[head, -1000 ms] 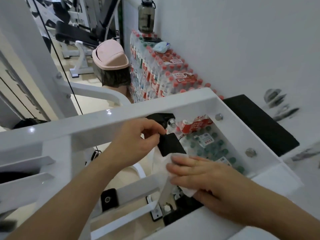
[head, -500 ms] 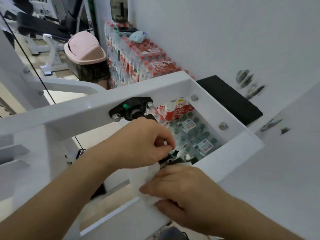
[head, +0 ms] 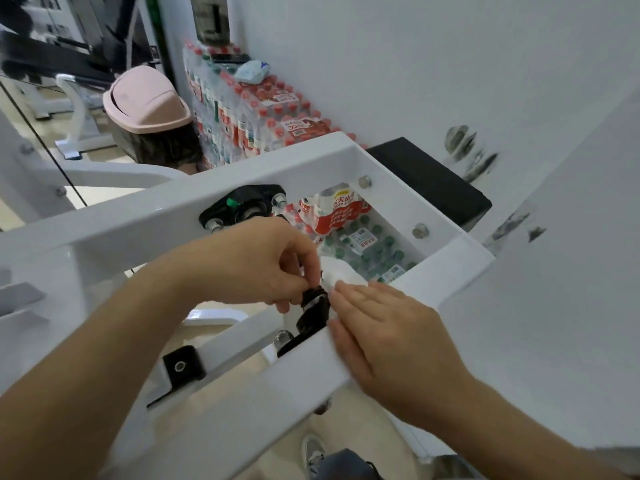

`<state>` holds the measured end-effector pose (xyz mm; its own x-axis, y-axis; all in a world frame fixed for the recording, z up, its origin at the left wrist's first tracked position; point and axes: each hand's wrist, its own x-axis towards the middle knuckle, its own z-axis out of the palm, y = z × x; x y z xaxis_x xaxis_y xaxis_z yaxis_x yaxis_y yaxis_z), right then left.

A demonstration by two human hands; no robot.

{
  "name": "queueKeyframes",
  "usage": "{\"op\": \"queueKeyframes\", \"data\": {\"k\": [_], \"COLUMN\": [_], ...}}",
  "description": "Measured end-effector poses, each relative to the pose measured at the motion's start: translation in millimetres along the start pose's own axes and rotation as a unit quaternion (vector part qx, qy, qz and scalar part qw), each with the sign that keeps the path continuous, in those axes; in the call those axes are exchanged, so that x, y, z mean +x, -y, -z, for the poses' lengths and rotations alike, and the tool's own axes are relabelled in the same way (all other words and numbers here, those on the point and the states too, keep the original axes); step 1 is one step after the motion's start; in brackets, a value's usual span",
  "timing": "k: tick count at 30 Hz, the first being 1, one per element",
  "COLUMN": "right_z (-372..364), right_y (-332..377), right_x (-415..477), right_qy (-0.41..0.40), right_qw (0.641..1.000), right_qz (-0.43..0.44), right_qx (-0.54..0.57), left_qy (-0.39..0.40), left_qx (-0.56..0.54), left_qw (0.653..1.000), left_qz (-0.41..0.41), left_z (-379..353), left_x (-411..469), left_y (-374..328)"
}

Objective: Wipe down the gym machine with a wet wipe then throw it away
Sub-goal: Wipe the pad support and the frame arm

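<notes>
The white gym machine frame (head: pixel 121 230) crosses the view, with black bearing brackets bolted to it. My left hand (head: pixel 256 261) pinches a small black knob (head: pixel 313 299) on the lower bracket. My right hand (head: pixel 377 327) lies flat on the near white beam, fingers together, pressing a white wet wipe (head: pixel 337 271) against the frame; only the wipe's upper part shows beyond my fingertips. A pink swing-lid bin (head: pixel 145 102) stands on the floor at the back left.
Shrink-wrapped packs of bottled water (head: pixel 249 109) are stacked against the white wall (head: pixel 415 64) behind the frame, and more lie below the frame opening. A black pad (head: pixel 429 181) sits at the right. My shoe (head: pixel 313 452) shows on the floor below.
My right hand has slid with the wipe up onto the near beam, fingers now flat. My left hand has stayed on the black part, and the view has shifted slightly.
</notes>
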<state>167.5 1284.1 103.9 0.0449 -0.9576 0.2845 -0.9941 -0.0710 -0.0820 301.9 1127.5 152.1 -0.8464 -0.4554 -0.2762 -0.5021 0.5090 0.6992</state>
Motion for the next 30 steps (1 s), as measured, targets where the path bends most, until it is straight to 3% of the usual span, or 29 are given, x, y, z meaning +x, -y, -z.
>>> {"op": "queueKeyframes", "data": {"k": [2, 5, 7, 10, 13, 18, 21, 24, 27, 30], "right_z": [-1, -3, 0, 11, 15, -10, -6, 8, 23, 10], "right_y": [4, 17, 13, -13, -27, 19, 8, -34, -69, -47], "right_x": [-10, -2, 11, 19, 15, 15, 16, 11, 5, 12], "right_qy": [-0.031, 0.019, 0.056, 0.097, 0.07, -0.011, 0.032, 0.08, 0.041, 0.027], "right_qw": [0.997, 0.989, 0.99, 0.994, 0.994, 0.99, 0.978, 0.984, 0.989, 0.994], "right_qz": [0.041, 0.099, 0.08, -0.016, -0.067, 0.025, 0.062, -0.001, -0.088, -0.037], "right_qx": [0.057, 0.111, 0.097, 0.049, 0.042, 0.14, 0.197, 0.161, 0.107, 0.102], "left_qy": [-0.022, -0.071, -0.102, -0.145, -0.207, -0.306, -0.321, -0.313, -0.303, -0.313], "left_qx": [-0.025, -0.053, -0.076, -0.106, -0.099, -0.078, -0.051, -0.005, 0.063, 0.108], "left_qw": [0.999, 0.996, 0.992, 0.984, 0.973, 0.948, 0.945, 0.948, 0.947, 0.94], "left_qz": [-0.001, -0.009, -0.01, -0.011, -0.013, -0.029, -0.041, -0.054, -0.082, -0.087], "left_z": [3, 2, -2, -9, -13, -17, -22, -25, -29, -31], "left_x": [1, 5, 7, 5, 8, 16, 17, 16, 17, 26], "left_y": [1, 6, 11, 19, 26, 36, 34, 31, 28, 25]}}
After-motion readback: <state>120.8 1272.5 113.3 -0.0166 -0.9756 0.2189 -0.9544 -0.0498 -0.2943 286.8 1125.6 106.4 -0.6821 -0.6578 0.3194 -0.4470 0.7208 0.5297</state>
